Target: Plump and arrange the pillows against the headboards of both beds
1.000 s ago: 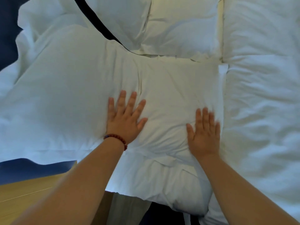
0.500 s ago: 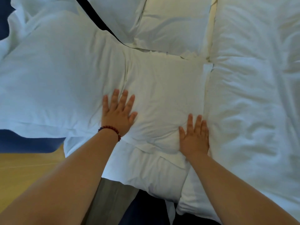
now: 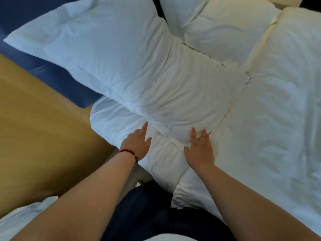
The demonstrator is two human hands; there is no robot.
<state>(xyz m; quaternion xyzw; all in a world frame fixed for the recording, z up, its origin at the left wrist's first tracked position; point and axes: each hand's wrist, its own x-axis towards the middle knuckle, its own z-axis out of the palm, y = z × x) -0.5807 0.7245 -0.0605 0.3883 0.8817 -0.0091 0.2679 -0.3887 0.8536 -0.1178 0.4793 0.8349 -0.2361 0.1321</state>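
Observation:
A large white pillow (image 3: 121,54) lies across the bed's head end, on top of a second white pillow (image 3: 112,122) whose near end shows beneath it. My left hand (image 3: 138,143), with a red bead bracelet, rests flat with straight fingers on the lower pillow at the upper pillow's near edge. My right hand (image 3: 199,148) lies flat with spread fingers at the near corner of the upper pillow. Two more white pillows (image 3: 217,25) lie at the top of the view. Neither hand holds anything.
A white duvet (image 3: 278,110) covers the bed on the right. A dark blue headboard (image 3: 57,79) and a wooden panel (image 3: 34,127) stand on the left. A dark gap (image 3: 156,206) lies below my arms, at the bed's near edge.
Both hands have slid back from the middle of the upper pillow to its near edge. The view has swung, so the pillows now lie diagonally and more wood shows on the left.

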